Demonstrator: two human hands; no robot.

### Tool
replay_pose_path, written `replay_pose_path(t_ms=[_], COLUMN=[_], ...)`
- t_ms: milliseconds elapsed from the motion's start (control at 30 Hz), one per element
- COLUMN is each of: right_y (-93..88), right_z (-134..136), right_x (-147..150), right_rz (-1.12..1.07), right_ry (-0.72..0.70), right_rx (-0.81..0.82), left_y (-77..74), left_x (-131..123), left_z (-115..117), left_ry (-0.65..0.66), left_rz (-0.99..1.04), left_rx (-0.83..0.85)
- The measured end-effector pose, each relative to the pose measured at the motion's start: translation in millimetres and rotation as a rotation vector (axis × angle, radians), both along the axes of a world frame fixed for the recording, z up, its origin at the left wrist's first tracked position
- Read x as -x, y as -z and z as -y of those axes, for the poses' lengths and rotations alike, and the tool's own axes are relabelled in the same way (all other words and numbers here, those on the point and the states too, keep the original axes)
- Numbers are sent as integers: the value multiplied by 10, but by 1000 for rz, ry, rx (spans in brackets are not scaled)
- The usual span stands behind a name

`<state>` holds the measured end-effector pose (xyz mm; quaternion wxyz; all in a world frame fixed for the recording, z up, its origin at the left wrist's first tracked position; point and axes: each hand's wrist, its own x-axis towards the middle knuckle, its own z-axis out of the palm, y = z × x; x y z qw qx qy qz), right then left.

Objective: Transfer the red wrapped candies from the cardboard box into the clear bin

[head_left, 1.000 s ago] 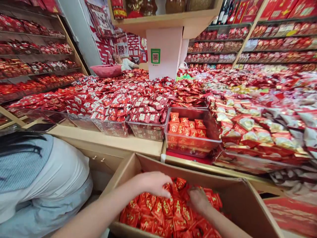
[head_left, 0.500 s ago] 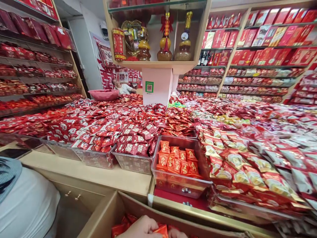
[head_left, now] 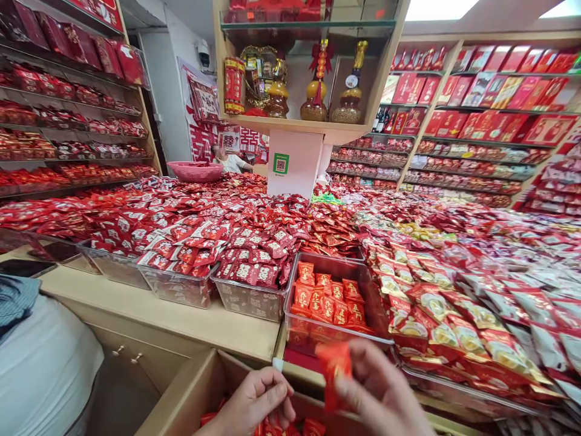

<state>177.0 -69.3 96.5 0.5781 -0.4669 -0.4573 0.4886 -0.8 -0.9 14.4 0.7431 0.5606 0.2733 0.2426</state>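
Holding packet [head_left: 334,363] pinched in right hand [head_left: 385,393] near bin [head_left: 313,336]; left hand [head_left: 254,399] curled shut over box [head_left: 190,393]. Next, likely: gentle drop in.

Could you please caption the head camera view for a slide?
Right hand holds a red packet in front of the clear bin; left hand curls above the cardboard box.

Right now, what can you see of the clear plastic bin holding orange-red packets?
The clear rectangular plastic bin sits on a red liner, open-topped, partly filled with orange-red packets bearing gold characters in leaning rows. Fuller bins flank it. No hand touches it; the right hand holds a blurred red packet before its front wall.
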Motion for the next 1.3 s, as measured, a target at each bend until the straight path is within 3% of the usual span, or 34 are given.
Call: replay_pose_path(t_ms=[67,133,233,367,633,833,1167,1233,1300], right_y=[-326,-484,-439,-228,-104,19,47,-27,-136], right_z=[-247,-556,-968,-1237,-1453,-1520,-1572,-1545,-1420], right_x=[-186,-360,-494,-416,-258,-212,-280,-285,-223], right_rz=[187,383,542,532,419,340,151,115,80], right_ry=[158,269,304,183,159,148,296,308,295], right_rx=[-92,-146,-59,124,327,364,182,126,50], left_y=[58,150,300,421,427,546,662,633,508], left_x=[9,15,28,63,138,168,184,166,139], left_z=[5,23,56,83,49,-32,-88,-91,-81], left_ry=[-5,18,68,143,224,226,239,200,147], left_rz=[-32,-108,-243,-416,-578,-597,-449,-409,-311], left_rx=[-14,-58,-144,-278,-449,-487,-351,-288,-161])
